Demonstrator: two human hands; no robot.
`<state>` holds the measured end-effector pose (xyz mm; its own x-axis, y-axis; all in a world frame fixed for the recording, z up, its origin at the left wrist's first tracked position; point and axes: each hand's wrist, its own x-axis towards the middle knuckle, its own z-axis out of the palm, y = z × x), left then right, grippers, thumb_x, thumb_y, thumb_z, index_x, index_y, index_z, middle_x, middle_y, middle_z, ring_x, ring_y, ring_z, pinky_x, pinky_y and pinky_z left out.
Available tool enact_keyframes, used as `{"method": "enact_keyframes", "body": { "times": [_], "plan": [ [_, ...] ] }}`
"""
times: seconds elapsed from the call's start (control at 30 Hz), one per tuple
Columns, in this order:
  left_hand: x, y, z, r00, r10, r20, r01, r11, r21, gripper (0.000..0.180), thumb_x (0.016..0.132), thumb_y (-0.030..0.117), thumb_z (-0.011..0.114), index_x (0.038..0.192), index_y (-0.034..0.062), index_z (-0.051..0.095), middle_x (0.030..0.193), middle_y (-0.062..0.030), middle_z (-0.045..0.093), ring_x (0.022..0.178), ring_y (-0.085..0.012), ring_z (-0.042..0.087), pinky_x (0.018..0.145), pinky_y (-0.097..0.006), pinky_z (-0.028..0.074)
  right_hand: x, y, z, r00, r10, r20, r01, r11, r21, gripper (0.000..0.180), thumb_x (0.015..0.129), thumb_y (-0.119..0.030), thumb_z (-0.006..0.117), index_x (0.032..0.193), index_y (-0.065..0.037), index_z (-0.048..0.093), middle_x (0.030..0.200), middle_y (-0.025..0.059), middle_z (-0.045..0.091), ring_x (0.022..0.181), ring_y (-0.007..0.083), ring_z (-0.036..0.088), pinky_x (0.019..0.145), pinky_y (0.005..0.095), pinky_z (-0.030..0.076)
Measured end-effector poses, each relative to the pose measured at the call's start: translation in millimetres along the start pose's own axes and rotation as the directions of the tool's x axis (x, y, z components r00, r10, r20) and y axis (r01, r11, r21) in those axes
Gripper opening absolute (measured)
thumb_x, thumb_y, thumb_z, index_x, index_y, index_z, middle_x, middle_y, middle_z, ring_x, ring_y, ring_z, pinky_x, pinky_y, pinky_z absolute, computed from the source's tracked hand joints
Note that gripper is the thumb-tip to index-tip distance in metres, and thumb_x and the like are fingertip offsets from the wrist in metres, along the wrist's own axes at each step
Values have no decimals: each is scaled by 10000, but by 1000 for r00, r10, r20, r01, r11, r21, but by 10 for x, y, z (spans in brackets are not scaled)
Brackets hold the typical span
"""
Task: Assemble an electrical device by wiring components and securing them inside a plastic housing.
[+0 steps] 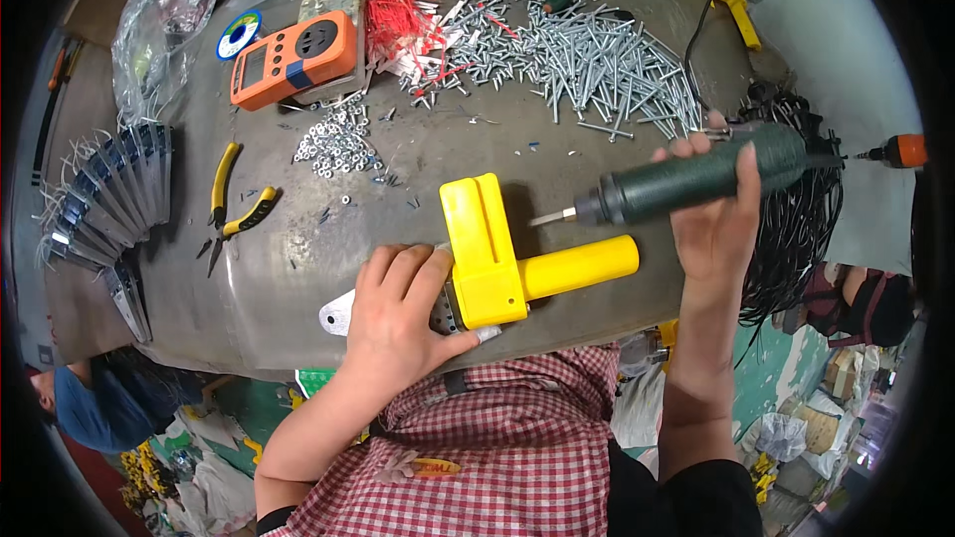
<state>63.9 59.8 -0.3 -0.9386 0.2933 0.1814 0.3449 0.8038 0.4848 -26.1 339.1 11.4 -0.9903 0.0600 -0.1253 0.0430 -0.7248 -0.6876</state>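
Left fingers clamped on the yellow tool, its handle out to their right, and right fingers wrapped round a green power screwdriver, bit pointing left from them, screws heaped on the surface beyond both

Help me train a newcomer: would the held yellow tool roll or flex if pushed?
The yellow tool would probably stay stiff: its smooth outline shows no bend. Its round grip might invite rolling, but the blocky body should likely stop that.

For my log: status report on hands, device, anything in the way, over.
Left hand holding yellow device. Right hand gripping green power screwdriver. Bit not touching device. Pliers aside, left.
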Motion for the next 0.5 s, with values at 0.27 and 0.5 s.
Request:
{"method": "enact_keyframes", "body": {
  "times": [0.27, 0.5],
  "plan": [
    [24, -47, 32, 1000, 18, -5, -17, 1000, 15, 748, 405, 253, 848, 1049, -14, 574, 1018, -154, 574, 949, -355, 530, 821, -436, 461, -142, 128, -52, 997, 25, 76, -48, 948, 315, 345, 876, -280, 566, 1151, -94, 473, 855, 32, 520, 865, 187, 509, 934, 413, 382],
    [-3, -18, -40, 999, 0, 55, 0, 1000, 0, 782, 487, 275, 840, 1123, -30, 505, 1063, -176, 548, 994, -345, 504, 884, -440, 405, -169, 250, -98, 995, 1, 97, -40, 915, 401, 380, 838, -273, 604, 1145, -90, 476, 861, 19, 494, 869, 173, 496, 942, 403, 375]
  ]
}}
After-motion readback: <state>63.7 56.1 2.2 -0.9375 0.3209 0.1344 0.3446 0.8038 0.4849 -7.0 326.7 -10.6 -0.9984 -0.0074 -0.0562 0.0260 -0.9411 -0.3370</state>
